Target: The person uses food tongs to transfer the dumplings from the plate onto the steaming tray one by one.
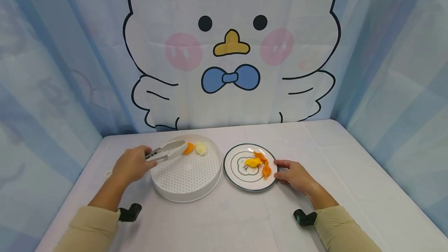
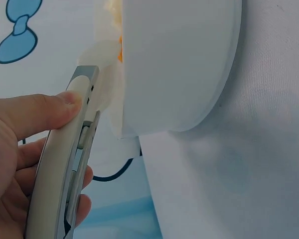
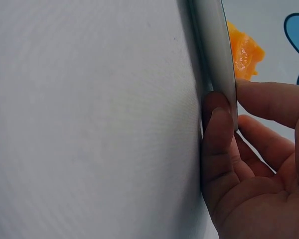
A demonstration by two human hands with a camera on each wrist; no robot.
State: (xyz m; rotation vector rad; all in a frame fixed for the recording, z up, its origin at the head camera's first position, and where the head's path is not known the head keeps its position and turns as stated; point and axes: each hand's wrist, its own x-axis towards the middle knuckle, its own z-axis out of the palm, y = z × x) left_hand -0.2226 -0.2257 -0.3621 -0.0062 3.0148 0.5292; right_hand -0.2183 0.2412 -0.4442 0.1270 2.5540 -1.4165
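My left hand [image 1: 131,165] grips a pair of tongs [image 2: 60,154] with pale tips, thumb along one arm. The tongs' tips reach over a round white steamer tray [image 1: 188,196] with a perforated base, right beside an orange dumpling-like piece [image 1: 189,148]. A pale yellow piece [image 1: 200,148] lies next to it. At the right, my right hand [image 1: 294,175] pinches the rim of a white plate [image 1: 236,180] with a dark green edge, fingers above and below it in the right wrist view. On the plate sit a yellow piece [image 1: 252,162] and orange dumpling-like pieces [image 1: 266,170].
A white cloth covers the table [image 1: 210,224]; tray and plate stand close side by side. Behind hangs a curtain [image 1: 231,100] with a cartoon bird, and blue curtains [image 1: 392,88] flank both sides. Black devices [image 1: 130,212] are worn at both wrists.
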